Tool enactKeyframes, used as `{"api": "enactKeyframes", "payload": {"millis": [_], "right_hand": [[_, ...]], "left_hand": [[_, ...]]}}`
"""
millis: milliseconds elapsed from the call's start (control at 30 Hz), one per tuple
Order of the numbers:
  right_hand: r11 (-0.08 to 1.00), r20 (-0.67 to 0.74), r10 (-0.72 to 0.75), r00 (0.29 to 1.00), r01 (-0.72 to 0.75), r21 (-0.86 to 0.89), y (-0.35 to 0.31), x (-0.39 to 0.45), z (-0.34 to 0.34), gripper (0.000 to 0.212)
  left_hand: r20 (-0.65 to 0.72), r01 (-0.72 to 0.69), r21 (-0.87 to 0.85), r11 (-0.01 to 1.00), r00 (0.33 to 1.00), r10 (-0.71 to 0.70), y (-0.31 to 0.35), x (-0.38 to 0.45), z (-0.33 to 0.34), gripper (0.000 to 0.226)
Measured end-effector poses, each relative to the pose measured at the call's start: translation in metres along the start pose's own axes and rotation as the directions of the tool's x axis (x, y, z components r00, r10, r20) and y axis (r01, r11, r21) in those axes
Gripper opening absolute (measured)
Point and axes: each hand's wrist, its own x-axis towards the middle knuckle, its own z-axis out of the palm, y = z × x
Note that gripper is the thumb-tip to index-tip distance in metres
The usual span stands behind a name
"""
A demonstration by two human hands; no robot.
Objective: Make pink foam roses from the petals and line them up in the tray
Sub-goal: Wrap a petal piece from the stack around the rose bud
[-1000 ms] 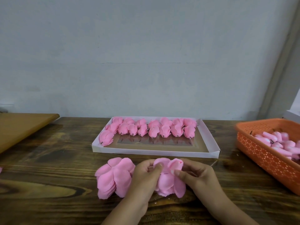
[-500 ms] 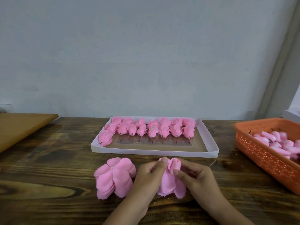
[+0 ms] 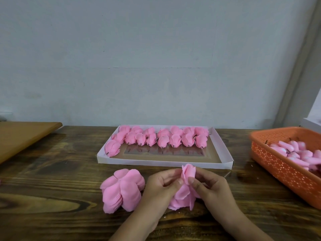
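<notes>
Finished pink foam roses fill only the far rows of the white cardboard tray, while the left hand and right hand pinch a half-folded pink foam petal piece at the tabletop's near edge, beside a stack of loose pink petals.

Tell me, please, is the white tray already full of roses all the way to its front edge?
No, the roses fill only the far part of the white tray, leaving its near floor bare.
</notes>
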Motion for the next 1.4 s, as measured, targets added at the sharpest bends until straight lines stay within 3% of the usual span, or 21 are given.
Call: {"api": "enactKeyframes", "payload": {"millis": [233,500,900,933,1033,1200,1300,1400], "right_hand": [[1.0,-0.031,0.015,0.999,-0.015,0.011,0.0033,0.0008,0.0003,0.024],[0.983,0.016,0.04,0.999,-0.042,0.176,0.0019,0.0007,-0.0008,0.022],[0.99,0.04,0.041,0.998,-0.046,0.134,0.0032,0.0002,-0.0002,0.022],[0.986,0.03,0.058,0.998,-0.062,0.152,0.004,0.0005,-0.0001,0.024],[0.969,0.016,0.108,0.994,-0.109,0.221,0.0046,0.0014,-0.0004,0.022],[0.96,0.006,0.111,0.994,-0.108,0.259,0.0028,0.0016,-0.0025,0.016],[0.971,-0.01,0.091,0.996,-0.087,0.222,0.0034,0.0002,-0.0003,0.018],[0.984,-0.027,0.073,0.997,-0.068,0.167,0.004,-0.0005,0.0015,0.018]], "left_hand": [[-0.126,-0.008,0.012,1.0,0.992,0.009,-0.0018,0.001,0.0011,0.014],[-0.096,-0.03,0.017,0.999,0.995,0.032,-0.0002,-0.0006,0.0039,0.022],[-0.196,-0.096,0.099,0.99,0.974,0.114,-0.0033,0.0013,0.0029,0.021],[-0.189,-0.09,0.107,0.99,0.976,0.109,-0.0035,0.0016,0.0031,0.014],[-0.119,-0.069,0.146,0.987,0.989,0.087,0.0008,-0.0001,0.0039,0.026],[-0.002,-0.067,0.128,0.99,0.998,0.067,0.0055,-0.0024,0.0052,0.023],[-0.117,-0.103,0.222,0.97,0.984,0.132,0.0008,0.0001,0.0055,0.02],[-0.139,-0.103,0.274,0.956,0.979,0.146,-0.0021,0.0017,0.0066,0.028]]}}
